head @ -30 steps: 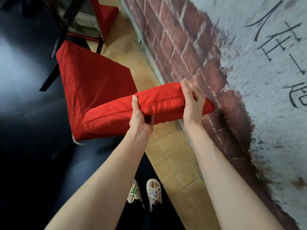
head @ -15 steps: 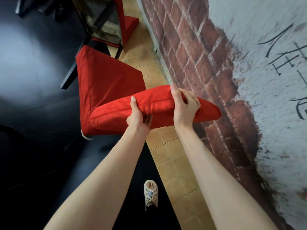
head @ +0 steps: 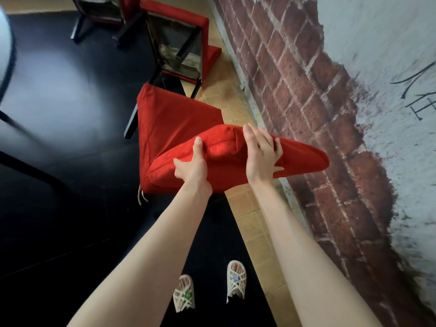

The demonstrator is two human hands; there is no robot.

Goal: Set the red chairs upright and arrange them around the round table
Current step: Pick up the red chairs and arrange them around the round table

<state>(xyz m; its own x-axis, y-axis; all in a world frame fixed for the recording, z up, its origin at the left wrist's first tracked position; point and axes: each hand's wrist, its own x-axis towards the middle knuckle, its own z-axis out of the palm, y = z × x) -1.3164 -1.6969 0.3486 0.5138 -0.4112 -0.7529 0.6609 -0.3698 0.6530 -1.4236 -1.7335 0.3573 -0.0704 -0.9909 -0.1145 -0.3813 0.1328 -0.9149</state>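
Note:
A red padded chair (head: 172,119) stands in front of me, its seat facing up and its black leg showing at the left. My left hand (head: 192,166) and my right hand (head: 260,154) both grip the top edge of its red backrest (head: 304,159), which points toward the brick wall. Behind it a second red chair (head: 181,43) lies tipped over with its underside and black legs showing. A third chair (head: 99,13) is partly visible at the top. The round table's edge (head: 7,55) shows at far left.
A brick-painted wall (head: 306,90) runs along the right, close to the backrest. A strip of tan tiles (head: 247,208) borders it; the rest is dark floor (head: 59,208). My sandalled feet (head: 210,291) stand below the chair.
The view has pulled back and swung, bringing the tipped chair and table edge into sight. Both hands stay on the backrest, now closer together; my second foot has stepped beside the first.

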